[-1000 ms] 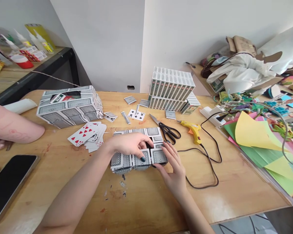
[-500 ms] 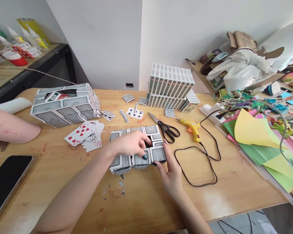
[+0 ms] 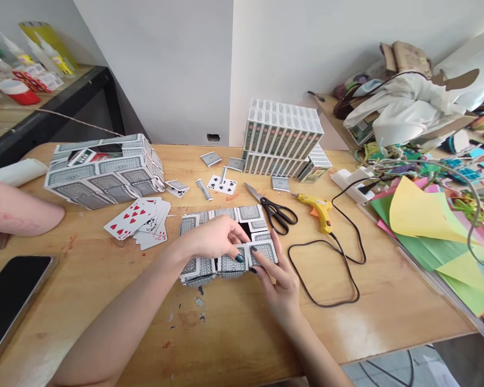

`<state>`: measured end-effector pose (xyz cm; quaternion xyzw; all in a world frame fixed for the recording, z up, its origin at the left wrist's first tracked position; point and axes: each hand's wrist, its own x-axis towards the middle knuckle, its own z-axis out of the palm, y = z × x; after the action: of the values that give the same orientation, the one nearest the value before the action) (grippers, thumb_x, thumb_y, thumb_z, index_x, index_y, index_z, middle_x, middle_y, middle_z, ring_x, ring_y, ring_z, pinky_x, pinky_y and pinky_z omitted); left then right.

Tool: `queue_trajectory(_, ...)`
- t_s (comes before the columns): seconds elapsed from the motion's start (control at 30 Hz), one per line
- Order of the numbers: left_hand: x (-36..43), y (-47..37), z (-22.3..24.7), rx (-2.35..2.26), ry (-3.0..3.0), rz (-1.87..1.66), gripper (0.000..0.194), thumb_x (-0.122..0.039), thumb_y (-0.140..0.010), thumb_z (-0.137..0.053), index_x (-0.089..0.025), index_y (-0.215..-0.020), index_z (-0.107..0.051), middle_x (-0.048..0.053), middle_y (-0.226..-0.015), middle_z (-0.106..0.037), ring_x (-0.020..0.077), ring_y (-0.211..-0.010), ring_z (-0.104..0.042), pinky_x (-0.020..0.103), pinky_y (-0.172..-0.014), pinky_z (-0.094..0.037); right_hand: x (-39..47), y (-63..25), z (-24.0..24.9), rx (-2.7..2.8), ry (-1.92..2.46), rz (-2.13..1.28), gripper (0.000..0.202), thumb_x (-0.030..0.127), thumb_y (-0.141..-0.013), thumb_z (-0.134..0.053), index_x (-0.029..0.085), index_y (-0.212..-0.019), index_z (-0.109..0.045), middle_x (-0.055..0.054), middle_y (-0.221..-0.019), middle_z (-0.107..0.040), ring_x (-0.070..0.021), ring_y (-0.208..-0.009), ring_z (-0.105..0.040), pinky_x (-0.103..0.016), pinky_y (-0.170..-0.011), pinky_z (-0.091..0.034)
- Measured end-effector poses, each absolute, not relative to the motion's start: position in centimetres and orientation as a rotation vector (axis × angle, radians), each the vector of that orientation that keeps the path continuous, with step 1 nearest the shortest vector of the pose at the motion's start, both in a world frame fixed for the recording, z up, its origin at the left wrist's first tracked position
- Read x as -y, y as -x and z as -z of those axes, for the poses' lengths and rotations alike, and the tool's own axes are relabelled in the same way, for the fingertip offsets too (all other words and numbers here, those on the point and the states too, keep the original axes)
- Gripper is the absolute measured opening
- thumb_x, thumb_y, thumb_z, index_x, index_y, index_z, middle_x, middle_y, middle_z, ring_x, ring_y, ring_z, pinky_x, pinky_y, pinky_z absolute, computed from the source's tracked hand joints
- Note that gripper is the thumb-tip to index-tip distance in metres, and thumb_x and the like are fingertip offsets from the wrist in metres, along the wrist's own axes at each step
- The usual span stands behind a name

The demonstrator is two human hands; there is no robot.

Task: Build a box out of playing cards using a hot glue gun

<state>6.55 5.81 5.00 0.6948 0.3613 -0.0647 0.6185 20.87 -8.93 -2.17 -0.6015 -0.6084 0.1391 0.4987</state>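
Observation:
A box made of grey-backed playing cards (image 3: 201,264) lies in front of me, a dark opening in its top. My left hand (image 3: 218,239) reaches across it, fingers curled at the opening and thumb pressed on the top near the front edge. At the right end, my right hand (image 3: 280,277) grips the corner: thumb at the front edge, one finger on the top card, others along the side. The inner fingertips of my left hand are partly hidden. Black-handled scissors (image 3: 280,215) lie just behind the box, beside a yellow glue gun (image 3: 317,209).
A larger card box (image 3: 105,180) stands back left, near loose playing cards (image 3: 131,217). Stacked card decks (image 3: 282,134) stand against the wall. A phone (image 3: 14,306) lies left, near another person's arm (image 3: 20,207). The glue gun's cord (image 3: 350,277) loops right, by coloured paper (image 3: 427,220).
A finger of my right hand has moved from the side onto the top card of the box. My left hand stays almost in place. The view has shifted slightly.

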Motion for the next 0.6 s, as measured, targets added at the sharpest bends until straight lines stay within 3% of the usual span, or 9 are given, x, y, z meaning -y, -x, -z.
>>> queue_trajectory(0.33,-5.51,-6.41,-4.81,-0.889,-1.611,0.088,0.038,-0.013,-0.06,-0.058,-0.017,-0.095,-0.07,0.003,-0.084,-0.07,0.0152,-0.074,-0.061,0.023,-0.061,-0.043,8.85,-20.43,2.16,1.432,1.453,-0.306,0.037,0.014,-0.08,-0.063,0.032,-0.112,-0.067,-0.004,-0.148,-0.036,-0.0277,-0.119,-0.054,-0.037,-0.092,-0.053)
queue_trajectory(0.6,-5.31,-6.81,-4.81,-0.9,-1.471,0.009,0.034,-0.005,-0.056,-0.057,-0.015,-0.086,-0.068,0.001,-0.077,-0.067,0.0125,-0.07,-0.059,0.022,-0.063,-0.044,8.68,-19.98,1.98,1.425,1.461,-0.269,0.031,0.014,-0.081,-0.062,0.028,-0.108,-0.07,-0.006,-0.147,-0.038,-0.0289,-0.123,-0.051,-0.041,-0.095,-0.051)
